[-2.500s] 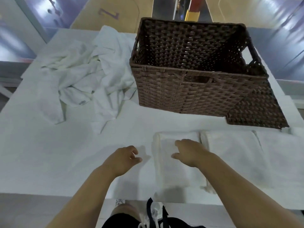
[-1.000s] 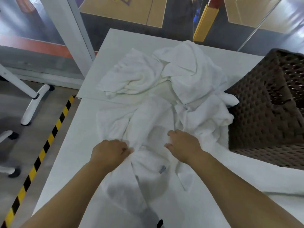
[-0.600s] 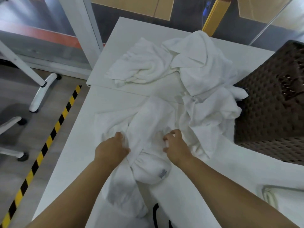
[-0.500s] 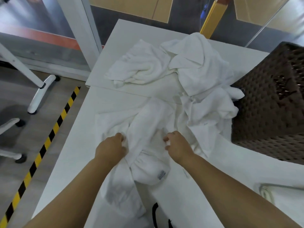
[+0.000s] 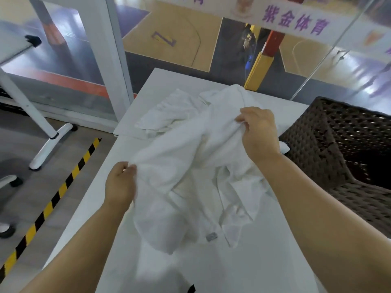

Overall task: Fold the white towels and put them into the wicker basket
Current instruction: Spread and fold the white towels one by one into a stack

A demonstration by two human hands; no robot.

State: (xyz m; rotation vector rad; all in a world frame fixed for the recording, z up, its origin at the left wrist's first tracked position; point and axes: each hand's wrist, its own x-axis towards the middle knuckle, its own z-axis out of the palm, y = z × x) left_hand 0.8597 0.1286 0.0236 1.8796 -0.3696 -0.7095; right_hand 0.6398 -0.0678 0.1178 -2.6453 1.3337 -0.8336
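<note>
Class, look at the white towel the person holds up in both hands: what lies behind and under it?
Behind the lifted towel lies a crumpled towel pile on the white table. The left hand and right hand hold its edges. The tabletop under it is covered.

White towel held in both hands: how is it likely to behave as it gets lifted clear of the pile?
Probably floppy: the white towel sags in deep folds between the left hand and the right hand. Likely light, since pinches at its edge carry it. It may drag neighbouring cloth, as its lower part with the grey tag lies bunched on the table.
</note>
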